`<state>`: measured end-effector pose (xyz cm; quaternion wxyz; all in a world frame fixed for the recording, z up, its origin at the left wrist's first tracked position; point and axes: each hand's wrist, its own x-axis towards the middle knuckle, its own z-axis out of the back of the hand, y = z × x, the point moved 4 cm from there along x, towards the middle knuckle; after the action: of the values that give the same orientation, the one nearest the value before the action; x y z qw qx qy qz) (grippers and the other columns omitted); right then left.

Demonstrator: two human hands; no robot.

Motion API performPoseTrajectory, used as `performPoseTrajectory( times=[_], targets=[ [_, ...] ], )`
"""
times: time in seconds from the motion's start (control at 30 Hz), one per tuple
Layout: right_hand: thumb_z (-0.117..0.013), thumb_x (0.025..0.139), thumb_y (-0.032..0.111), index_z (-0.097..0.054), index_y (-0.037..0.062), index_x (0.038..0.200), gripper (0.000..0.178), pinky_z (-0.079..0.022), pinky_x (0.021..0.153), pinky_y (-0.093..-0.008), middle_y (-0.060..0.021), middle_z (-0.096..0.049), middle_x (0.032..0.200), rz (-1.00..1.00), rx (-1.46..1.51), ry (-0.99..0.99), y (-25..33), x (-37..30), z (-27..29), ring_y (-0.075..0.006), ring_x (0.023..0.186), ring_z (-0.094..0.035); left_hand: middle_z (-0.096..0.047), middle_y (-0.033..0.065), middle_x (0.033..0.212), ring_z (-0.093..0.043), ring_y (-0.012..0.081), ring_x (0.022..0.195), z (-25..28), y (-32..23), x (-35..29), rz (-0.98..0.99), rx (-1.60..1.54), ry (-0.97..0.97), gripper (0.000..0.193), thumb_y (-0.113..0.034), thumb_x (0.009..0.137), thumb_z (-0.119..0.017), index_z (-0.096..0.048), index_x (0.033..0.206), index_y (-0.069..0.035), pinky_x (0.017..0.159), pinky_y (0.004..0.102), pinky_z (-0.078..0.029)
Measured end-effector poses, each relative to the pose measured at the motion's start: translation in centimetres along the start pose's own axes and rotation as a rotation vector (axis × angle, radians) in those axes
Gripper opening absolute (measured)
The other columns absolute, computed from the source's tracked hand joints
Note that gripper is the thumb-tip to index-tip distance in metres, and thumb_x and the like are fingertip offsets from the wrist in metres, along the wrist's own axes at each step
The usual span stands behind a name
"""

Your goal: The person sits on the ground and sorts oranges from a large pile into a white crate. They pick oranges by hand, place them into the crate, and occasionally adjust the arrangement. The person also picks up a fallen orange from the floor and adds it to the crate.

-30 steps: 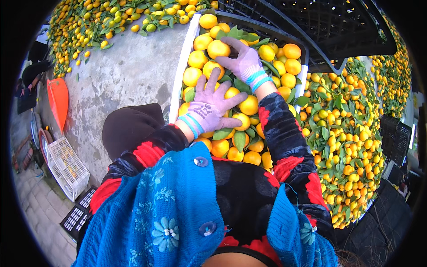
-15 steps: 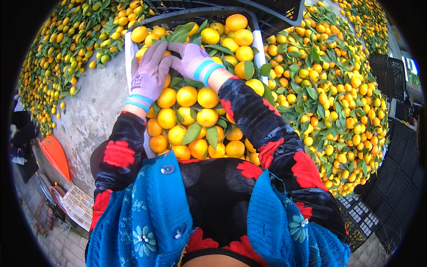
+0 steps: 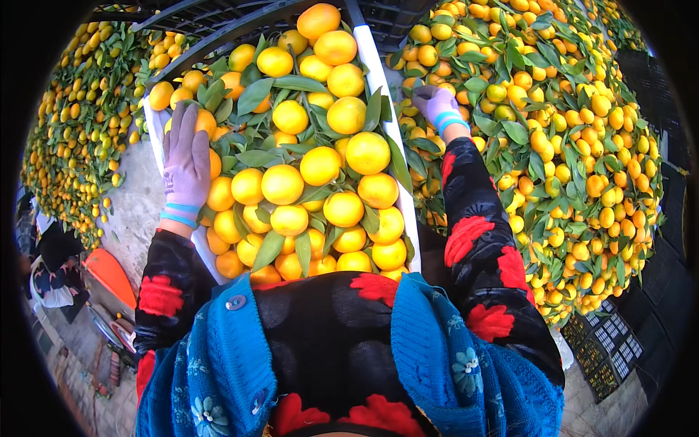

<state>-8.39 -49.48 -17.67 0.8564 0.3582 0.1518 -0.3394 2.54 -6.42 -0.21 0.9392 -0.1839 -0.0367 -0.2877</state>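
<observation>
A crate lined with white edging (image 3: 378, 80) is heaped with mandarins (image 3: 282, 184) and green leaves in front of me. My left hand (image 3: 186, 156), in a lilac glove with grey fingers, lies flat over the crate's left edge against the fruit, fingers stretched and holding nothing. Beyond the crate's right side, my right hand (image 3: 440, 106), gloved alike, reaches to the near side of a large mandarin pile (image 3: 539, 146). Its fingers point into the fruit and are mostly hidden, so their grip does not show.
Black plastic crates (image 3: 240, 18) stand behind the lined crate. Another mandarin pile (image 3: 80, 124) spreads at the far left on the concrete floor (image 3: 138, 182). An orange scoop-like piece (image 3: 109, 273) lies at left, and dark crates (image 3: 604, 349) stand at lower right.
My right hand has left the fruit in the crate for the pile on the right. My left hand has slid to the crate's left edge. The view has shifted.
</observation>
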Motion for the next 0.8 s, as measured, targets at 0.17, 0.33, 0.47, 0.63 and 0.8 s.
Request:
performPoseTrajectory(
  times=[0.17,0.33,0.47,0.63,0.8],
  targets=[
    [-0.066,0.083,0.030,-0.058,0.0151,0.129,0.050,-0.047,0.098,-0.0421,-0.0157,-0.063,0.124,0.159,-0.459,0.350,2.9,0.0,-5.9,-0.0340,0.116,-0.059,-0.041,0.0212,0.146,-0.038,0.0388,0.136,0.2,0.1,-0.3,0.006,0.010,0.012,0.045,-0.031,0.102,-0.041,-0.047,0.139,-0.006,0.113,0.0477,-0.027],
    [-0.066,0.079,0.026,-0.071,0.0043,0.108,0.036,-0.050,0.093,-0.0423,-0.0194,-0.067,0.114,0.111,-0.539,0.326,2.7,0.9,-6.3,-0.0354,0.108,-0.064,-0.042,0.0215,0.145,-0.039,0.0392,0.135,0.4,-0.2,0.0,-0.038,0.054,0.002,0.045,-0.030,0.102,-0.043,-0.047,0.139,-0.006,0.112,0.0483,-0.027],
    [-0.076,0.071,0.041,-0.065,0.0030,0.120,0.063,-0.048,0.096,-0.0374,-0.0205,-0.066,0.116,0.060,-0.398,0.169,2.1,0.6,-2.0,-0.0340,0.111,-0.063,-0.045,0.0214,0.141,-0.042,0.0387,0.131,0.5,-0.5,-0.2,-0.032,0.071,-0.009,0.043,-0.024,0.098,-0.046,-0.048,0.136,-0.005,0.109,0.0488,-0.031],
    [-0.071,0.082,0.017,-0.054,-0.0026,0.123,0.048,-0.035,0.047,-0.0209,-0.0007,-0.057,0.074,0.128,0.929,-0.097,6.0,-3.4,11.1,-0.0068,0.052,-0.046,-0.046,0.0227,0.139,-0.046,0.0410,0.125,0.5,-0.6,-0.2,0.022,0.034,-0.055,0.042,-0.025,0.096,-0.049,-0.050,0.134,-0.008,0.107,0.0484,-0.033],
    [-0.071,0.072,-0.005,-0.050,-0.0030,0.124,0.057,-0.050,0.093,-0.0297,-0.0131,-0.061,0.119,0.813,0.780,0.313,21.6,-9.8,8.7,-0.0193,0.109,-0.062,-0.048,0.0256,0.136,-0.048,0.0422,0.123,0.6,-1.0,-0.2,0.058,0.029,-0.103,0.041,-0.025,0.093,-0.052,-0.053,0.132,-0.010,0.107,0.0496,-0.032]
  ],
)
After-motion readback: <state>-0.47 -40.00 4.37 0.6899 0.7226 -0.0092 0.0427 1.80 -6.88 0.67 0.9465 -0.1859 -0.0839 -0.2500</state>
